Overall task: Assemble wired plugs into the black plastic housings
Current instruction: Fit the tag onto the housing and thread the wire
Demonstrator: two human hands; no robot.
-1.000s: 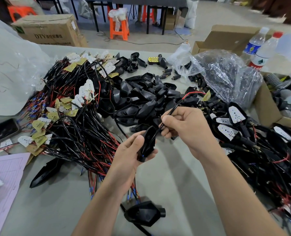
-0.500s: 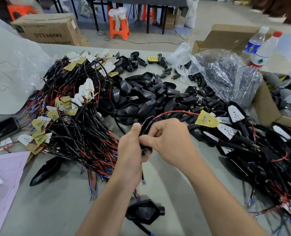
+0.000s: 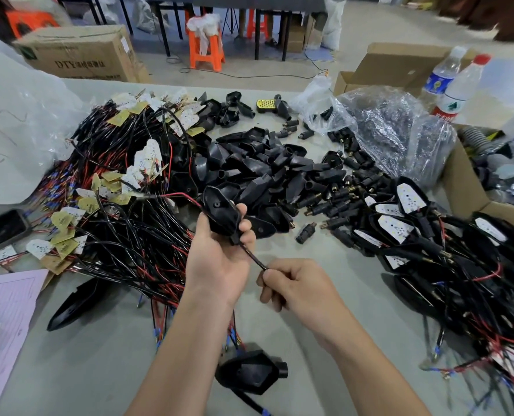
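Table (image 3: 99, 355): wire tangle (image 3: 129, 235) left, housing pile (image 3: 264, 169) beyond; left hand (image 3: 216, 262) grips housing (image 3: 221, 214), right hand (image 3: 297, 283) pinches wire (image 3: 252, 258).

Left hand (image 3: 216, 262) and right hand (image 3: 301, 285) are bare, as are both forearms (image 3: 174, 352)

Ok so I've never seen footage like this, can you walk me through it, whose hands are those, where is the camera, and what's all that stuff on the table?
There is no machine here: these are a person's two bare hands, filmed by a wide-angle camera worn on the head, looking down. The left hand grips a black plastic housing. The right hand pinches a black cable that comes out of its narrow end. On the grey table lie a pile of loose housings in the middle, a tangle of red and black wires on the left, and a clear plastic bag behind.
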